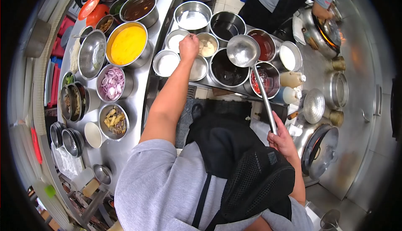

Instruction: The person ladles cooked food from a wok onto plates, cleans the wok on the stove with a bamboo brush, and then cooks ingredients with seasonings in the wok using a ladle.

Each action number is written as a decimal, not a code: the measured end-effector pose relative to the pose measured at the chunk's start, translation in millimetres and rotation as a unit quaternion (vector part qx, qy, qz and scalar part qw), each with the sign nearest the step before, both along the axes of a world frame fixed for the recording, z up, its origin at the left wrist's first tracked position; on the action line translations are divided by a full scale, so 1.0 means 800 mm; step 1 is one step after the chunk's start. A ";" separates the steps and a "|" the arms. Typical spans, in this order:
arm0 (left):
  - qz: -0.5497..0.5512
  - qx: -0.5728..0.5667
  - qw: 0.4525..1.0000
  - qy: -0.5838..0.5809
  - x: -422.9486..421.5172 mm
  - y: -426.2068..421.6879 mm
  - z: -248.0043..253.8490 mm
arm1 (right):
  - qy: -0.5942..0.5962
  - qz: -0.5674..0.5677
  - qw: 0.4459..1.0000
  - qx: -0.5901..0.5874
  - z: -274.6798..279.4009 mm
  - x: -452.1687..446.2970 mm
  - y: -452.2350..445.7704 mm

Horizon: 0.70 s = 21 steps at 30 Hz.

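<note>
My right hand [284,141] is closed around the long handle of a metal ladle [243,50]. The ladle's bowl is over the containers, between a pot of dark liquid [228,70] and one of red-brown sauce [264,42]. My left hand [189,46] reaches forward with its fingers closed, above the small seasoning tins. What it holds, if anything, is hidden. Beside it are a tin of white contents [173,42] and a tin of pale yellowish contents [208,47]. Nearer to me are another white-filled tin [164,65] and a greyish one [199,68].
On the left counter stand a pot of yellow liquid [125,42], sliced red onions [114,82] and stacked bowls [72,141]. To the right are squeeze bottles [291,79], a perforated skimmer [314,105] and a wok [324,151]. Another person [280,1] works at a wok [320,34] with flames.
</note>
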State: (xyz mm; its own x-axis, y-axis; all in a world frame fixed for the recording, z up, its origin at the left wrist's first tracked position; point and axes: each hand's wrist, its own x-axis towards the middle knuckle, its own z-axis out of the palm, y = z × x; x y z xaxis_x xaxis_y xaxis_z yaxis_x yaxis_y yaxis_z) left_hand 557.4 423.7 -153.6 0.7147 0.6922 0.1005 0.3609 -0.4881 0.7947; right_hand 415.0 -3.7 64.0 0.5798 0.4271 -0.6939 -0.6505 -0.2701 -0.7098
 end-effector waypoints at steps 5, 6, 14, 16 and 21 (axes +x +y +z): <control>0.018 -0.116 0.993 0.007 -0.005 0.018 -0.035 | -0.015 -0.006 1.000 -0.018 0.002 -0.008 -0.002; 0.019 -0.154 0.988 -0.009 -0.006 0.019 -0.042 | -0.014 -0.009 1.000 -0.010 0.002 -0.008 -0.001; 0.035 -0.345 0.932 -0.104 -0.032 0.015 -0.015 | -0.021 -0.020 1.000 0.006 0.012 0.003 0.010; 0.031 -0.355 0.927 -0.121 -0.041 0.016 0.006 | -0.022 -0.025 0.999 0.013 0.013 0.006 0.011; -0.035 -0.341 0.922 -0.182 -0.064 0.014 0.089 | -0.031 -0.005 0.999 0.004 0.017 0.013 0.018</control>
